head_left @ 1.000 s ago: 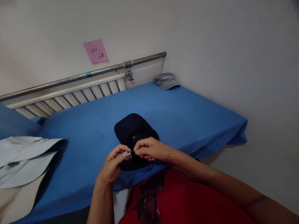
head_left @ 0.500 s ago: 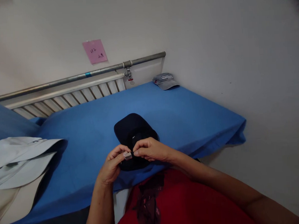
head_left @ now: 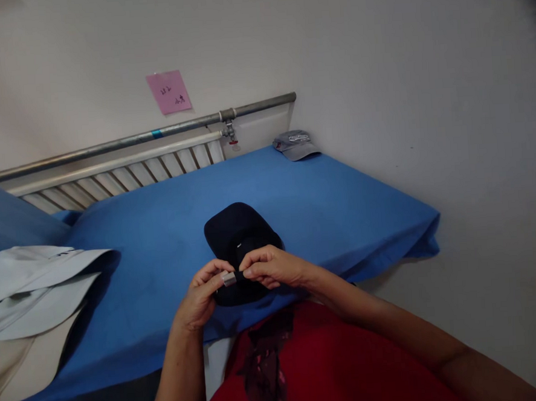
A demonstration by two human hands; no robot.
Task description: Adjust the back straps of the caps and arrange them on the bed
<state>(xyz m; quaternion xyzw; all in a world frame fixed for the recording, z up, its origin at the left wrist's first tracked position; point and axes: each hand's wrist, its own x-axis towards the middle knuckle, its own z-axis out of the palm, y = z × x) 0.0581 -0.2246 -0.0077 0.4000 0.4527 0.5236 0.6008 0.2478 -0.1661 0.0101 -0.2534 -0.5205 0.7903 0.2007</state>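
Observation:
A black baseball cap [head_left: 235, 223] lies on the blue-covered table in front of me, its brim pointing away. My left hand [head_left: 203, 292] pinches a silver metal buckle [head_left: 229, 279] between thumb and fingers, over the near side of the cap. Close beside it, my right hand [head_left: 269, 266] pinches a black strap [head_left: 239, 276] that runs to the buckle. A short stretch of strap shows between buckle and right fingertips. Parts of the cap are hidden under both hands.
Several pale caps [head_left: 37, 293] are stacked at the left of the blue cloth [head_left: 161, 231]. A grey cap [head_left: 296, 145] rests at the far right corner. Behind the table are a radiator [head_left: 125, 173], a pipe [head_left: 262, 106] and a pink note [head_left: 169, 92] on the wall.
My right hand has shifted slightly to the right, and more black strap shows between it and the buckle. My left hand and the cap stay nearly in place.

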